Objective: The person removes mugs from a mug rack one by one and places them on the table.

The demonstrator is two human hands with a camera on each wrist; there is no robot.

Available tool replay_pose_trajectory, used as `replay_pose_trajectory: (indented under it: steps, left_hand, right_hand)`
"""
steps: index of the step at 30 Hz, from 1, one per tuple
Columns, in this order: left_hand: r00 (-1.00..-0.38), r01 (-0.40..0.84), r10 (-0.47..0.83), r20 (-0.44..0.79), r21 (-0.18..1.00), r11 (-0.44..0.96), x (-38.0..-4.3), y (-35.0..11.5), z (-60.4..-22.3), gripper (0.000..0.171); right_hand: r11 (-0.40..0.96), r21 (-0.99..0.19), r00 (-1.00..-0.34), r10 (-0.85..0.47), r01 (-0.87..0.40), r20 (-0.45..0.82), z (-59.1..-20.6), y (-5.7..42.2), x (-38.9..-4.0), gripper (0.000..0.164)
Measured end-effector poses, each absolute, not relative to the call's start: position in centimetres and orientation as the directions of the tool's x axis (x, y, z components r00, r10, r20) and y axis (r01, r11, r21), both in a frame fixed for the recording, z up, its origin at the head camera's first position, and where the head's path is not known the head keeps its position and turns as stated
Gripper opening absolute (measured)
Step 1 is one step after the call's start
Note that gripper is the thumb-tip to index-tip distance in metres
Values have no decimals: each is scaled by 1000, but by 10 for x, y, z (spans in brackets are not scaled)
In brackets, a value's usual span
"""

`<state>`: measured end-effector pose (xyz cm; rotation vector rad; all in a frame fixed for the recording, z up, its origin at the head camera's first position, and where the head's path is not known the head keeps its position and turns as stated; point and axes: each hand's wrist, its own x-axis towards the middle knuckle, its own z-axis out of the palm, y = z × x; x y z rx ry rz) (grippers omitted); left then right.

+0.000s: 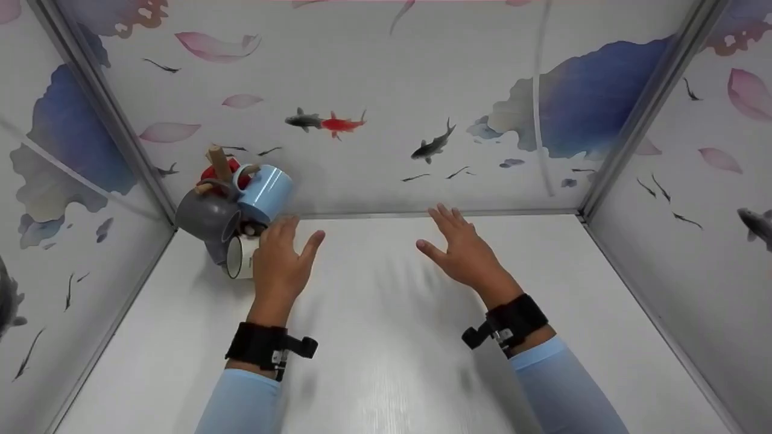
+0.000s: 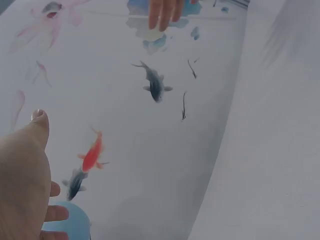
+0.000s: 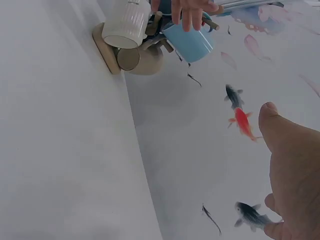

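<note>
My left hand (image 1: 280, 259) is held out with straight fingers and thumb spread, overlapping the white mug (image 1: 241, 258) in the head view. Beside it a wooden mug rack (image 1: 218, 163) carries a grey mug (image 1: 205, 214), a light blue mug (image 1: 266, 193) and a red mug (image 1: 211, 173) partly hidden behind them. In the right wrist view the white mug (image 3: 127, 25) hangs low near the rack's wooden base (image 3: 105, 50). My right hand (image 1: 464, 253) hovers over the table's right half, fingers straight, thumb apart, holding nothing.
The white table (image 1: 386, 337) is enclosed by a back wall (image 1: 362, 175) and side walls printed with fish, petals and blue blots. Metal strips (image 1: 651, 114) run along the corners. The mug rack stands in the back left corner. Black straps (image 1: 256, 345) circle both wrists.
</note>
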<state>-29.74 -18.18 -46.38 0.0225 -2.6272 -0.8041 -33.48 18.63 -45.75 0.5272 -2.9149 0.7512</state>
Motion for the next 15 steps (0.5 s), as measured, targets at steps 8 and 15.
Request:
replay_pose_trajectory:
  steps: [8,15]
  left_hand:
    - [-885,82,-263,385,684,725,-290,-202,-468,75]
    - [-860,17,-435,268,866,500,-289,-230,-462,59]
  right_hand:
    - [797,-500,-939,-315,-339,134,-474,182,-327,94]
    - [779,-518,-932,-339,-355,129,-472,173,-326,93]
